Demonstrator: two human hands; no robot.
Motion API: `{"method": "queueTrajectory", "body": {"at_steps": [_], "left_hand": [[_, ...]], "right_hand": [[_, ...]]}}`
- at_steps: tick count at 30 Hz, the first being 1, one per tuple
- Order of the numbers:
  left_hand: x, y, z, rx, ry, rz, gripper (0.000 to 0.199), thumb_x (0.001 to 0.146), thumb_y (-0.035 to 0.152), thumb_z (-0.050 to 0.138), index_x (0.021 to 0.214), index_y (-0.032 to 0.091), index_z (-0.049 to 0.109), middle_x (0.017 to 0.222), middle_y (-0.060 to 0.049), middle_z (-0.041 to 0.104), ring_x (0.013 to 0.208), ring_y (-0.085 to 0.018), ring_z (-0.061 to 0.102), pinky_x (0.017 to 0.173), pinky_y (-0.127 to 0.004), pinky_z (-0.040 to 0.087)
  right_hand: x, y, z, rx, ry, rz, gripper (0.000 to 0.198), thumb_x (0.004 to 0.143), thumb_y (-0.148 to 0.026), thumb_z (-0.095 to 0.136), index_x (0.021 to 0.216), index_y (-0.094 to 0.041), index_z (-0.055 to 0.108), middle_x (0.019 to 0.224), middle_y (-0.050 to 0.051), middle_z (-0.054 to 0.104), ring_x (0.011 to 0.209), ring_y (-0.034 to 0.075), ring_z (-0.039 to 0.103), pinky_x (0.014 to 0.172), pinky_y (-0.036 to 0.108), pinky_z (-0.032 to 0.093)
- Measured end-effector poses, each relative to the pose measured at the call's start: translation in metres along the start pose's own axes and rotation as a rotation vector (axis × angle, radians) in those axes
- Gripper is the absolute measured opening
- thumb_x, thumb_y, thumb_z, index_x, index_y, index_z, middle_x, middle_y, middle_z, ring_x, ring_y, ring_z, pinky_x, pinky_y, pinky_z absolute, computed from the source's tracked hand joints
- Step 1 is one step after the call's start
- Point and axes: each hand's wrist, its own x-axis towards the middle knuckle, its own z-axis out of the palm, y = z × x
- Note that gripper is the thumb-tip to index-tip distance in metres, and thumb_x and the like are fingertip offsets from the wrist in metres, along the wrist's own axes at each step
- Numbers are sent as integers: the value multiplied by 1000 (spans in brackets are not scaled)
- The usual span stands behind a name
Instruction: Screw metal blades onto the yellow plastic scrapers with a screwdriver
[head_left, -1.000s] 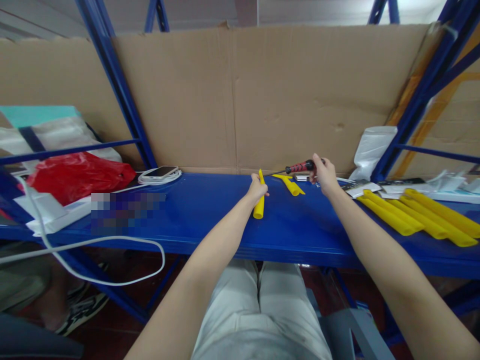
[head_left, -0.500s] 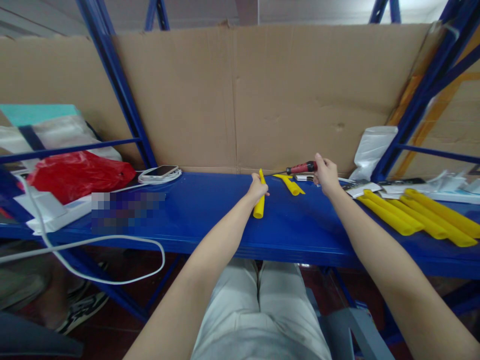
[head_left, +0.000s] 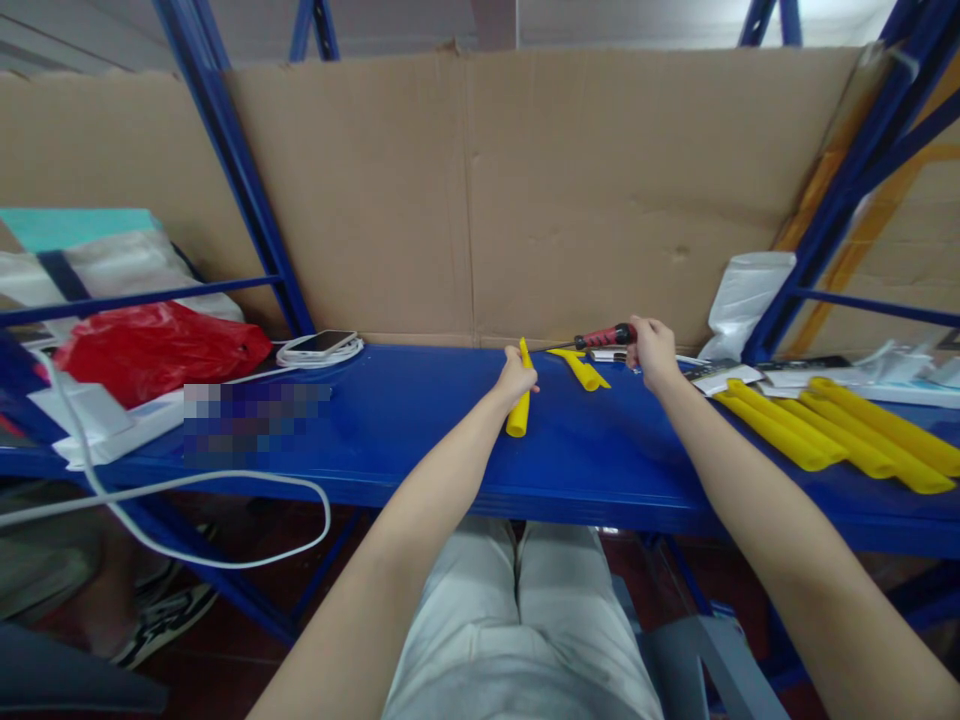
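Observation:
My left hand (head_left: pixel 516 378) is closed around a yellow tube (head_left: pixel 517 418), which stands out above and below the fingers over the blue shelf. My right hand (head_left: pixel 651 350) grips the end of a screwdriver (head_left: pixel 604 337) with a red and black handle. Its thin shaft points left and reaches the upper part of the tube beside my left hand; whether the tip touches it is hard to make out. Between the hands lies another yellow piece (head_left: pixel 583 370) with a pointed, cut-looking end.
Several yellow tubes (head_left: pixel 840 430) lie at the right. A white plastic bag (head_left: pixel 748 300) leans by the right post. A phone (head_left: pixel 324 343) rests on a coiled white cable at the left, near a red bag (head_left: pixel 161 350) and a power strip (head_left: pixel 142 430). Cardboard (head_left: pixel 465 200) stands behind.
My right hand and the screwdriver have shifted very slightly, and the handle looks turned a little. My left hand and the yellow tube have stayed in place.

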Motion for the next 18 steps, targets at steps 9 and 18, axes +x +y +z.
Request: {"method": "queueTrajectory", "body": {"at_steps": [9, 18], "left_hand": [[3, -2, 0, 10, 6, 8, 43, 81, -1, 47, 113, 23, 30, 91, 0, 55, 49, -5, 52, 48, -17, 44], [5, -4, 1, -9, 13, 16, 43, 80, 1, 53, 107, 25, 30, 86, 3, 53, 50, -6, 54, 52, -19, 47]], "right_hand": [[-3, -2, 1, -4, -8, -56, 41, 79, -58, 63, 69, -23, 45, 40, -9, 34, 31, 9, 35, 30, 22, 24], [-4, -2, 1, -13, -7, -32, 33, 80, -49, 65, 73, -22, 47, 43, -8, 44, 33, 10, 40, 32, 21, 25]]}}
